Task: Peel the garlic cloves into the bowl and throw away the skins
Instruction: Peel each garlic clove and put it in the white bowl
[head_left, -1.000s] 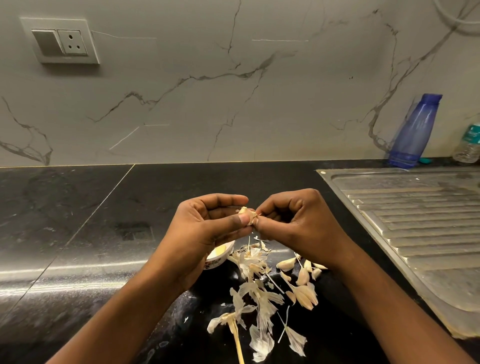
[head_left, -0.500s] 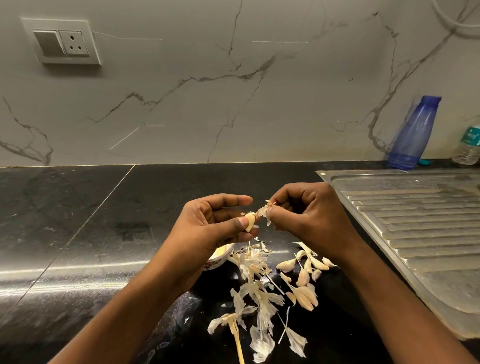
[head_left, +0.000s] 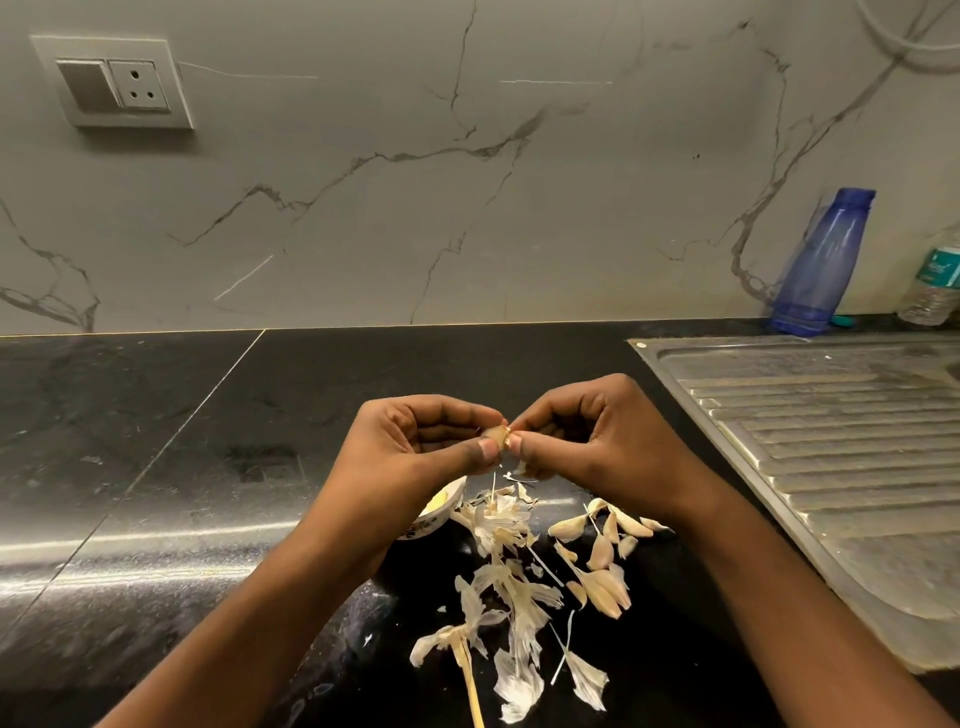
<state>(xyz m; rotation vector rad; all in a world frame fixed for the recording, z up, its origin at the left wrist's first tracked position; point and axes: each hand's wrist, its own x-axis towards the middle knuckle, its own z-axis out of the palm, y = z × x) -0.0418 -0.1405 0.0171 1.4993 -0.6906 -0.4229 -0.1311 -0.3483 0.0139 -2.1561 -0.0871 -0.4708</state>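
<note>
Two hands meet above the black counter (head_left: 171, 467). Our left hand (head_left: 410, 457) pinches a garlic clove (head_left: 496, 435) between thumb and forefinger; our right hand (head_left: 597, 441), fingers curled, nips its tip. Small white bowl (head_left: 444, 514) sits under the left wrist, mostly hidden, something pale yellow inside. Loose skins (head_left: 501, 525) and unpeeled cloves (head_left: 602, 551) lie beside it on the counter.

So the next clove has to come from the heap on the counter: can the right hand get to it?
Probably yes, once it lets go. The right hand is busy pinching a clove with the left hand, but the heap lies uncovered just below its wrist.
</note>
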